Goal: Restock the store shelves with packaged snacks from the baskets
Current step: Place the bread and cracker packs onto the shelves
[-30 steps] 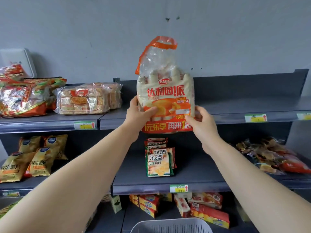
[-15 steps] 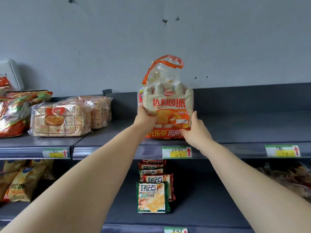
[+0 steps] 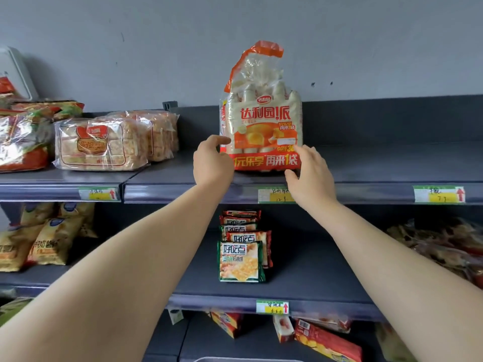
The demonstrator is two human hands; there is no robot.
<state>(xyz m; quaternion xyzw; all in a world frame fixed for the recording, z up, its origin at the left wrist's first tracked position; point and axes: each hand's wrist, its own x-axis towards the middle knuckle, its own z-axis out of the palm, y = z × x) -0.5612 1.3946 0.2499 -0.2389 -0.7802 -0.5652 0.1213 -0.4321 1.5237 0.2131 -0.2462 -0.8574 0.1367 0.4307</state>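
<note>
Orange snack bag (image 3: 262, 131) stands upright on the top shelf (image 3: 379, 163), its base flat on the board and its gathered top with the orange handle strip pointing straight up the grey wall. It sits right above a price tag (image 3: 274, 195), well apart from the clear-wrapped cake packs (image 3: 102, 145) to its left.

The left hand (image 3: 213, 163) is at the bag's lower-left edge, fingers curled, one tip touching the film; whether it actually pinches the film I cannot tell. The right hand (image 3: 312, 176) is spread and relaxed at the lower-right corner, fingertips at the edge and not closed round it.

So the bag is between the two hands and just beyond them, long axis vertical, and both hands are about equally near. From here it looks placed. If it needs squaring, I'd expect a low, even push from both sides toward the back panel, since a tall bag could tip if nudged high.
</note>
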